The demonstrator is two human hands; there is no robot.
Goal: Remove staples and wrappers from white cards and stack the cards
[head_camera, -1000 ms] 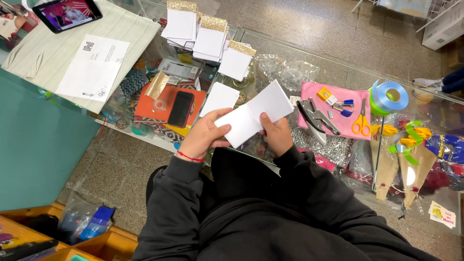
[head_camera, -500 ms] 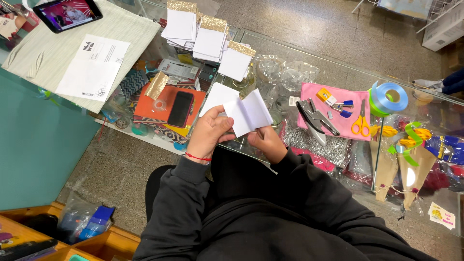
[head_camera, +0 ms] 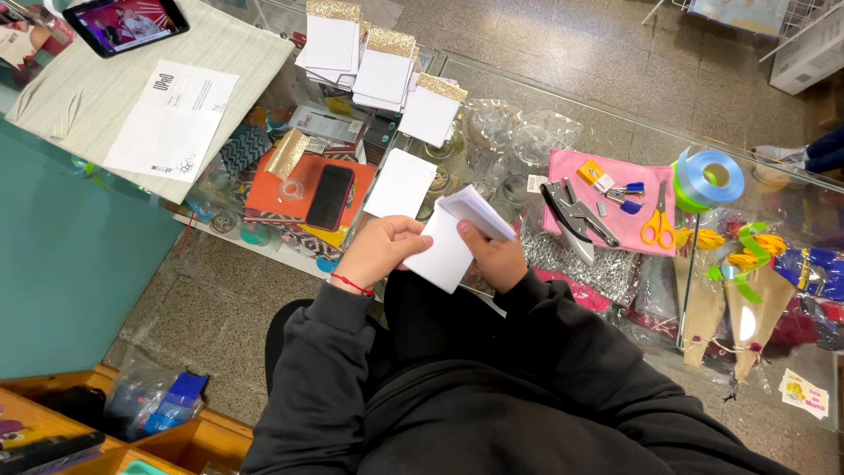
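Both of my hands hold a folded piece of white paper point(head_camera: 453, 242) over the near edge of a glass counter point(head_camera: 501, 88). My left hand point(head_camera: 378, 251), with a red string at the wrist, grips its lower left side. My right hand point(head_camera: 492, 255) pinches the right side, thumb on the fold. A flat white card point(head_camera: 400, 183) lies on the glass just beyond my left hand. Three stacks of white cards with gold glitter tops point(head_camera: 378, 66) stand farther back.
A black phone point(head_camera: 330, 197) lies on an orange pad point(head_camera: 281, 180). On a pink cloth point(head_camera: 633, 220) to the right lie a hole punch point(head_camera: 576, 211) and yellow scissors point(head_camera: 658, 224), beside a blue ribbon roll point(head_camera: 708, 176). A tablet point(head_camera: 123, 22) and a white sheet point(head_camera: 171, 119) are at far left.
The white paper was spread open between my hands. It has been folded shut and drawn closer to my body, with both hands closing in on it.
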